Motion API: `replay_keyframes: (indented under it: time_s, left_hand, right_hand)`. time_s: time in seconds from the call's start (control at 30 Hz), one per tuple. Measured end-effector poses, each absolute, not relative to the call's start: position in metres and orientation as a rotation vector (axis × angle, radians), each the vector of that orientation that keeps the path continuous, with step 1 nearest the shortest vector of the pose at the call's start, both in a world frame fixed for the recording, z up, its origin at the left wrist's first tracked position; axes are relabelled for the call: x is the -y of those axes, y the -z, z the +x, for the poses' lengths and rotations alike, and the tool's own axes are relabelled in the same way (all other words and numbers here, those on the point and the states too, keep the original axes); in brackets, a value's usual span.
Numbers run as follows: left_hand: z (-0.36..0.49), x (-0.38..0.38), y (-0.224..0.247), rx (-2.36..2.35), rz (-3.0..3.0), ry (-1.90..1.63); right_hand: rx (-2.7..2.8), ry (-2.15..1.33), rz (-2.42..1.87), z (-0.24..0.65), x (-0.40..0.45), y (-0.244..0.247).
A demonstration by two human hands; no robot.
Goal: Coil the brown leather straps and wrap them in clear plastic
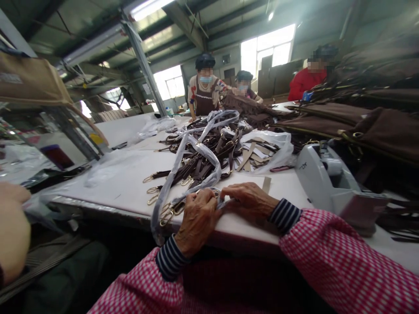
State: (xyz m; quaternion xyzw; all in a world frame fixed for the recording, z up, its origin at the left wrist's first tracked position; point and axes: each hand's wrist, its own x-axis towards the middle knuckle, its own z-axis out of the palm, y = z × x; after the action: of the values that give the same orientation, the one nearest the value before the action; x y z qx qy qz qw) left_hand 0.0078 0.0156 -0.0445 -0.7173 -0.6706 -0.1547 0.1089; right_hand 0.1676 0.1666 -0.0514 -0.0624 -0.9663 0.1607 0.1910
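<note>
Near the table's front edge, my left hand (199, 220) is closed on one end of a plastic-wrapped strap (173, 174). The strap loops up over the pile and hangs over the edge at its other part. My right hand (250, 198) pinches the same end from the right, fingertips close to the left hand's. Some metal and clear film show between the fingers; the exact grip is partly hidden. Just beyond lies a heap of dark brown straps (199, 168) with gold-coloured snap hooks (166, 217), several of them beside my left hand.
A grey tape dispenser (327, 183) stands at right, before stacked brown bags (379, 126). A clear plastic bag (283, 146) holds beige and white strips. Several people work across the white table (111, 179). Another person's arm (13, 231) enters at far left.
</note>
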Motion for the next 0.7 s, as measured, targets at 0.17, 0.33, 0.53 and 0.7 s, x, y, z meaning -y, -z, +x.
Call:
replay_keyframes:
  time_s: [0.17,0.33,0.53,0.7]
  left_hand:
    - [-0.008,-0.008,0.045,1.992,-2.291,0.739]
    - [-0.008,-0.002,0.062,1.91,-2.201,0.83]
    - [-0.005,-0.01,0.067,1.999,-2.111,0.773]
    - [-0.006,-0.015,0.062,2.059,-2.115,0.809]
  right_hand:
    - [2.733,-0.489,-0.185,0.166,-0.164,0.049]
    - [2.729,-0.491,-0.236,0.162,-0.161,0.047]
    - [2.706,-0.585,-0.268,0.164,-0.161,0.047]
    - [2.777,-0.521,-0.298,0.161,-0.164,0.038]
